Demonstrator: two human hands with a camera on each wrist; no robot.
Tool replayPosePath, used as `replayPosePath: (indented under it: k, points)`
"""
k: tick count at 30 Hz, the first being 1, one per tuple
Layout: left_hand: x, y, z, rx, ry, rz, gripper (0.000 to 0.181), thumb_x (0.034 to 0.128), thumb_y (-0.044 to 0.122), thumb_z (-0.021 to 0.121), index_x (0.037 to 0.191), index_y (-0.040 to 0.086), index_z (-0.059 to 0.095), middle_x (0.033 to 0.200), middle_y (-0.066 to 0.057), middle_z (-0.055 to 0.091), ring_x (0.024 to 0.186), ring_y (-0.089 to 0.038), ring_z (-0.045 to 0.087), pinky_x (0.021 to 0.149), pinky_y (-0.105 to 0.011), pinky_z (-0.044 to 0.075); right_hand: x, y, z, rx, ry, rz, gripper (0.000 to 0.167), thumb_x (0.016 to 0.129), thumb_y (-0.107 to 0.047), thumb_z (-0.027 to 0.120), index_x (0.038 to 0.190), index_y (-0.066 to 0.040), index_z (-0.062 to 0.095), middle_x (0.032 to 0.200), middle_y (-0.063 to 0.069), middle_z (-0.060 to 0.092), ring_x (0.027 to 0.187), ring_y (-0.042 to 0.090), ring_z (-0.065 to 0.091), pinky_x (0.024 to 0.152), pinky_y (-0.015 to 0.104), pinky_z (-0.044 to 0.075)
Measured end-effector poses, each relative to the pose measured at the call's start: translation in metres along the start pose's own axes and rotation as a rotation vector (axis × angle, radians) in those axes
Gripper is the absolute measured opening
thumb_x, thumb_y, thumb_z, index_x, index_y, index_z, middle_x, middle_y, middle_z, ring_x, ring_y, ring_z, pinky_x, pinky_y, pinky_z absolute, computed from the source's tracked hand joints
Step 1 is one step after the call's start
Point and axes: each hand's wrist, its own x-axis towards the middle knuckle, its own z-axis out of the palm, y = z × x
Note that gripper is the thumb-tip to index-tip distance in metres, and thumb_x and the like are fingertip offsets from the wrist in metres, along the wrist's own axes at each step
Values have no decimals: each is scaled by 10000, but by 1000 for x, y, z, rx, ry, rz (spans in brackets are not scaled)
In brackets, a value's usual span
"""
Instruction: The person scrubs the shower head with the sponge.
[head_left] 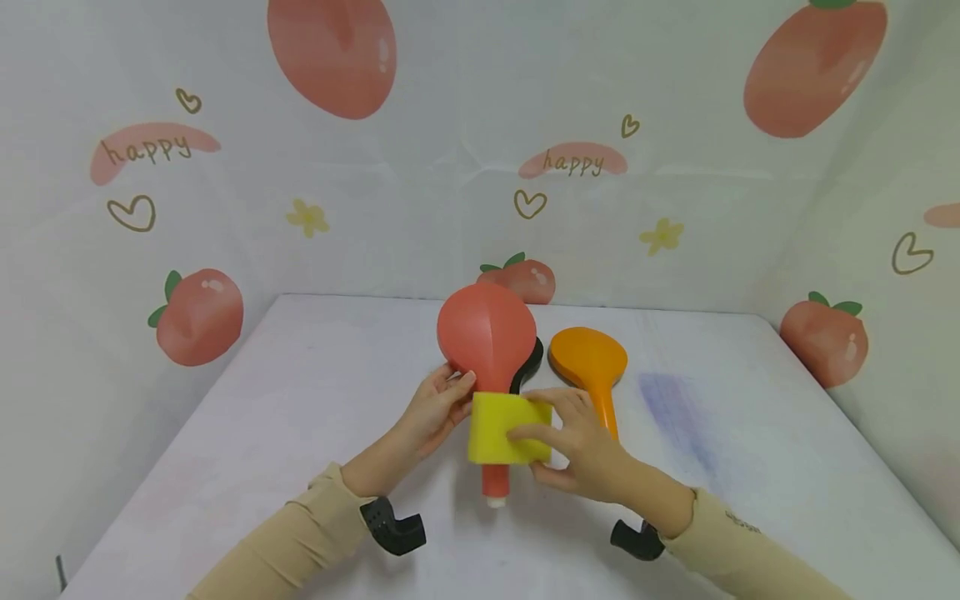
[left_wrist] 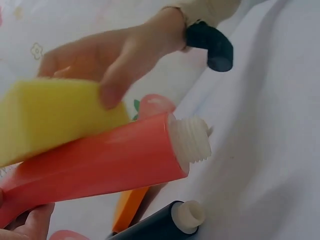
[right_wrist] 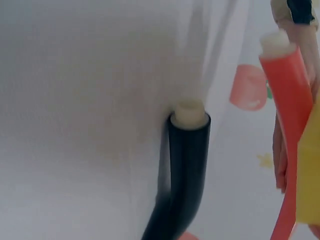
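Against the handle of the red shower head (head_left: 487,333), the right hand (head_left: 585,442) holds a yellow sponge (head_left: 491,425), its fingers spread and bent over the sponge's face and edge. That forearm reaches in from below and to the right of the red shower head, wrist angled so the fingers point toward the handle. On the opposite side, the left hand (head_left: 438,408) grips the red shower head at its neck, thumb along the near edge and fingers behind; its forearm slants up from the lower left. The red shower head is held above the tabletop (head_left: 360,358), round head away from the person and white threaded end (left_wrist: 192,140) toward them, below the sponge. Behind the red shower head, partly hidden by it, lies a black shower head (head_left: 531,367); to its right an orange shower head (head_left: 588,354) rests on the tabletop. Both sleeves (head_left: 300,533) are beige.
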Motion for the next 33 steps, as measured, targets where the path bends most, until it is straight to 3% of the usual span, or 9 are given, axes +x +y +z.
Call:
replayPosePath:
  k: [3,7,10,15,21,25,28,33]
  points:
    - [-1,-1,-1,3,-33,-12,432,986,92,422,1374,-39,285,961,52,568,865,-59,567,781,-143,519,3,9,1,-15,64,99,245,869,-313,566,1083,-197,597,1194,198,511,1072,299,470,819,469,399]
    - [-2,-3,0,17,-72,-9,469,978,104,450,1392,-34,277,1033,28,570,933,-85,575,824,-179,529,7,17,1,12,136,246,325,804,-237,674,1101,-144,583,1178,240,498,1073,356,487,797,525,409]
    - [-3,-3,1,16,-84,-6,474,980,99,444,1400,-32,266,1038,24,567,941,-88,577,829,-184,529,8,19,2,49,160,288,349,786,-234,697,1101,-138,580,1172,242,483,1092,369,473,816,545,381]
    - [-2,0,1,-2,-44,11,454,984,80,421,1395,-39,267,984,36,572,897,-67,583,809,-173,529,1,12,4,91,117,202,299,895,-394,562,1091,-169,577,1202,202,493,1092,320,464,832,507,396]
    - [0,5,-1,-37,8,25,437,984,90,420,1386,-25,290,999,51,580,912,-85,584,807,-180,527,-12,-1,7,115,-9,7,226,873,-324,602,1065,-213,563,1229,152,471,1117,240,426,893,401,440]
    - [1,7,-2,-48,6,22,454,986,91,415,1403,-19,271,1068,36,558,972,-100,581,843,-197,528,-13,-3,8,122,-13,-64,188,843,-267,597,1024,-221,579,1199,148,488,1110,232,410,896,382,360]
    - [1,8,-1,-59,-7,25,454,987,85,405,1405,-22,262,1065,37,559,967,-97,584,843,-197,528,-10,0,8,118,18,-40,202,813,-244,602,1010,-206,578,1191,157,490,1105,242,419,894,403,337]
    - [0,8,0,-71,-37,27,428,991,65,379,1389,-38,259,1011,49,572,916,-84,584,819,-188,528,-2,9,8,83,90,109,222,850,-265,595,1049,-169,566,1208,186,483,1117,288,437,883,481,339]
